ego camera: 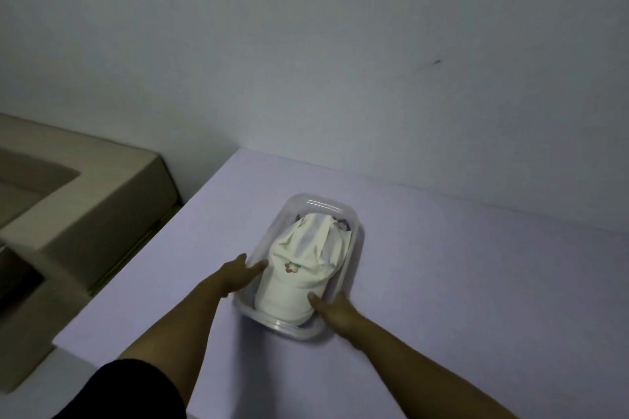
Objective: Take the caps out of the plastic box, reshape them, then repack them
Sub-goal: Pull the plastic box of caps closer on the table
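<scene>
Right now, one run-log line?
phase: start | left hand: on box wall | right hand: at near corner | white cap: inside box

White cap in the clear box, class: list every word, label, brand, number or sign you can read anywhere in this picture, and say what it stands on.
No text can be read anywhere.
White cap: a small multicoloured emblem on its front, too blurred to tell if it holds letters.
Plastic box: no label or marking shows.
Table, wall and beige unit: plain, apart from a dark smudge on the wall, not writing.
</scene>
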Demonstrator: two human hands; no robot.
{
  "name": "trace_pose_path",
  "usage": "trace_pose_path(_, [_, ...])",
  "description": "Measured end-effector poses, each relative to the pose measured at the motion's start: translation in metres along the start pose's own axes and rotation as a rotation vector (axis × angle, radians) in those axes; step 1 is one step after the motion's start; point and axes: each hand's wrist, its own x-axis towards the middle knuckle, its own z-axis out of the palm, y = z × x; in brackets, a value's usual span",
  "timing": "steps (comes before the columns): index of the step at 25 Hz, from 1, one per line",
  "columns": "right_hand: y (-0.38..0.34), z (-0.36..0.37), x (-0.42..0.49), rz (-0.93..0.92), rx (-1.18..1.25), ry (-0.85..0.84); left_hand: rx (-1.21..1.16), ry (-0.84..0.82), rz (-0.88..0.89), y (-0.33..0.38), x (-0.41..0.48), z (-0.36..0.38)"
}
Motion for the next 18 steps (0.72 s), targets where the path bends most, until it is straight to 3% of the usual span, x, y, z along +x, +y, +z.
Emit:
trace_pose_path(6, [0.01,-0.048,-0.01,0.035,0.248,0.089,0.059,0.136,0.164,0.044,-0.01,0.041])
trace_pose_path(13, [0.116,-0.17,-0.019,0.008,0.234,0.19,0.05,0.042,0.296,0.113,-0.045,0.132])
trace_pose_path(18, [0.113,-0.177,-0.096,0.031,0.313,0.172,0.056,0.036,0.308,0.114,-0.068,0.179])
